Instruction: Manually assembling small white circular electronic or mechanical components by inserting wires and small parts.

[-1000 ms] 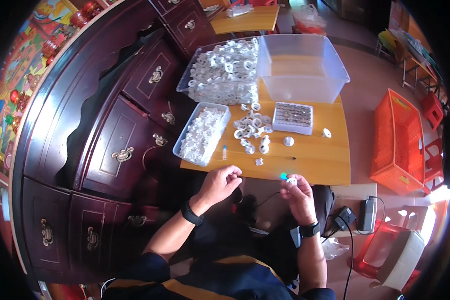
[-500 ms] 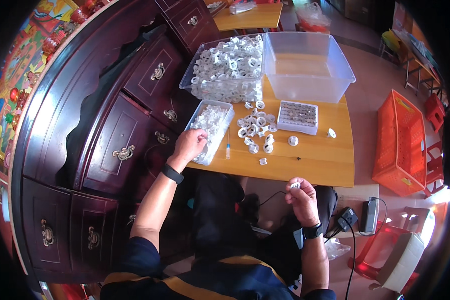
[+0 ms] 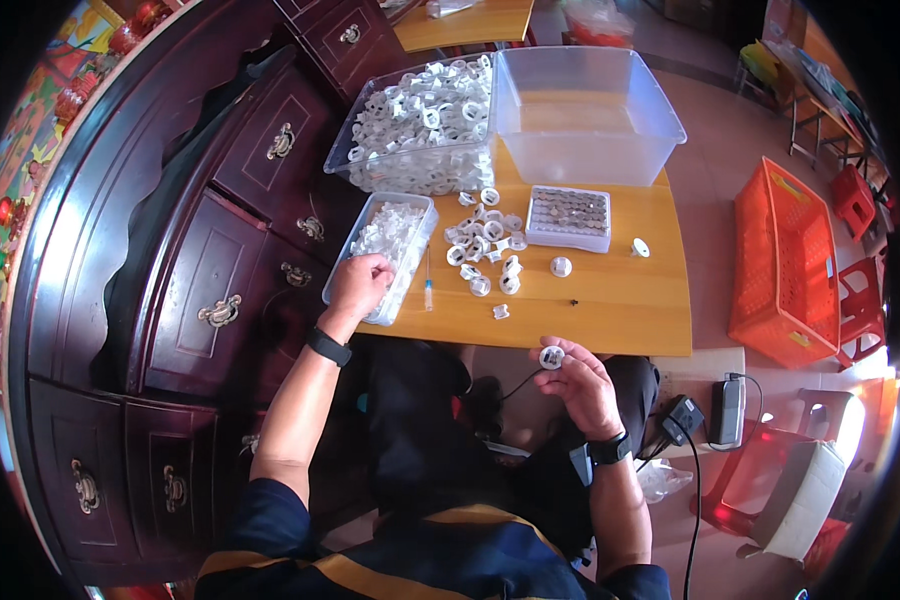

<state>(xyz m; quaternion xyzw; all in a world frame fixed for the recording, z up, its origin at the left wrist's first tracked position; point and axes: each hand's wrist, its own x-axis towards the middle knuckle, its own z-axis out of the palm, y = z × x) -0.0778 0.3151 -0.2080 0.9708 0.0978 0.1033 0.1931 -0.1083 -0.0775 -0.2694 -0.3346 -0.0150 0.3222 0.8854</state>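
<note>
My left hand (image 3: 360,287) reaches over the near end of a small clear plastic box (image 3: 429,215) heaped with small translucent white pieces (image 3: 390,232). Its fingertips are drawn together, and whatever they may hold is too small to make out. Just past the table's front edge, my right hand (image 3: 582,390) pinches a round white plastic part (image 3: 551,357) with a dark spot in its middle. Ring-shaped white parts (image 3: 482,235) lie in a loose pile on the table. Beside that pile stands a white tray (image 3: 568,239) with rows of silvery round pieces.
Behind sit a large clear bin (image 3: 410,160) full of white parts and another clear bin (image 3: 590,150). On the table (image 3: 630,310) lie a slim blue-and-clear tool (image 3: 429,295) and a few single parts. A dark drawer cabinet (image 3: 200,260) flanks the left; an orange crate (image 3: 785,265) is right.
The right hand has turned, bringing the round part's face into view, and moved slightly left. The left hand stays over the small box. The whole view has shifted a little.
</note>
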